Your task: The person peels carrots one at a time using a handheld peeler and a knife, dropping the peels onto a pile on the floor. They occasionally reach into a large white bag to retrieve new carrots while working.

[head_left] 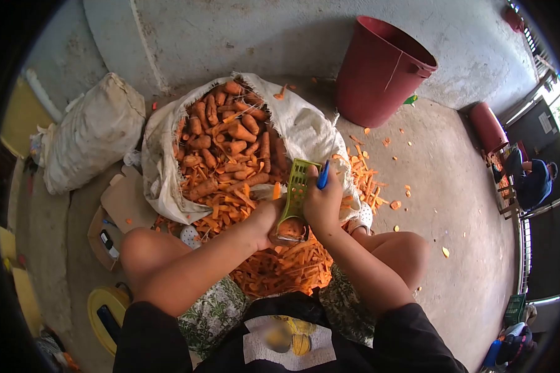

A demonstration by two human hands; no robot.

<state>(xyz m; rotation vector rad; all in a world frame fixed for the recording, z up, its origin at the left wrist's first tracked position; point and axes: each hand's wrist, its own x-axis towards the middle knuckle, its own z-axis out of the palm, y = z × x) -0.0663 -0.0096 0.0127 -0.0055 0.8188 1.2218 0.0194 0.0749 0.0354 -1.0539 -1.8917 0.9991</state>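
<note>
Between my hands is a green perforated basket (297, 188), tilted, with a round orange carrot piece (291, 228) at its near end. My left hand (269, 222) is closed around the near left side of it, its fingers partly hidden. My right hand (323, 200) grips the basket's right side and also holds a blue-handled tool (323, 174) upright. Just beyond lies an open white sack (162, 163) full of whole carrots (236, 147). Orange peelings (286, 271) are heaped below my hands, between my legs.
A tall red bin (379, 74) stands by the wall. A closed white sack (98, 133) leans at the left, near a cardboard box (127, 200) and a yellow lid (99, 317) with a phone. A person (534, 183) sits far right.
</note>
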